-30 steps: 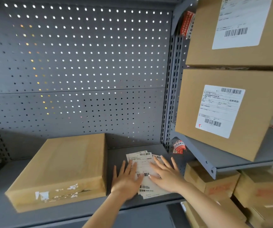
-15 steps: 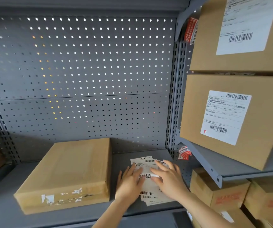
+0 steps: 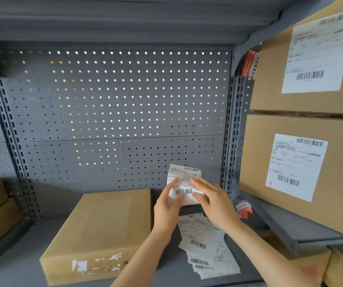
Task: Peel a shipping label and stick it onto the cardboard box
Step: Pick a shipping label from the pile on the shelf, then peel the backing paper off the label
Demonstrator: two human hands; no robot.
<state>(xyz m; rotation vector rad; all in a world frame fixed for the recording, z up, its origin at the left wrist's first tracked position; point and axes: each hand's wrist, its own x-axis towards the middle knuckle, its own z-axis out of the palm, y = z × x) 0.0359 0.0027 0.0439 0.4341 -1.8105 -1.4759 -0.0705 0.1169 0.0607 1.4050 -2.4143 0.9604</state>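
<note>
A single label (image 3: pixel 184 186) is held up off the shelf (image 3: pixel 32 241), upright and facing the person, its long axis running top to bottom. The left hand (image 3: pixel 167 206) pinches it along its left edge, thumb on the printed face. The right hand (image 3: pixel 212 198) lies with fingers spread over its right side; whether it truly grips the sheet or only steadies it I cannot tell. The backing looks not yet peeled.

The box (image 3: pixel 104 226) lies flat on the shelf, down and to the left of the label, its long axis running away from the person, its bare top face up. The left hand is the nearer one to it. The loose stack of labels (image 3: pixel 205 243) lies on the shelf just right of the box, below the hands.

The next move likely calls for the right fingers to lift a corner.
</note>
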